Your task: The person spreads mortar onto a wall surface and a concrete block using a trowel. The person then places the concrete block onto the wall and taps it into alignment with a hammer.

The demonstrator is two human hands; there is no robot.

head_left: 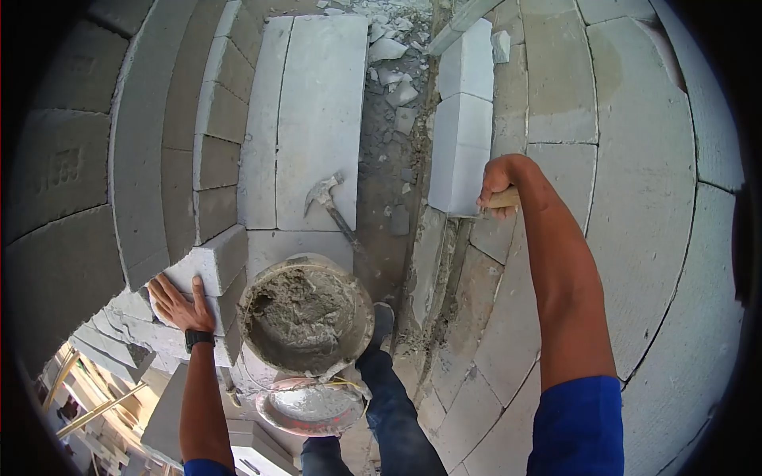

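Note:
My left hand [184,305], fingers spread, lies flat on a pale block [230,258] at the lower left. On the right, my right hand [500,184] is closed round the wooden handle [505,198] of a tool whose working end I cannot make out. That hand is at the near end of a white block [460,155] set in a row along the wall. Between my arms stands a round bucket [367,305] holding wet grey mortar [298,305]. A claw hammer [327,198] rests beyond it, its head on a large pale block [321,119].
Broken block pieces [401,94] litter the strip between the blocks. A block wall [635,159] rises on the right, another [143,143] on the left. Below the mortar bucket sits a second round container [270,408], close to my legs [397,420].

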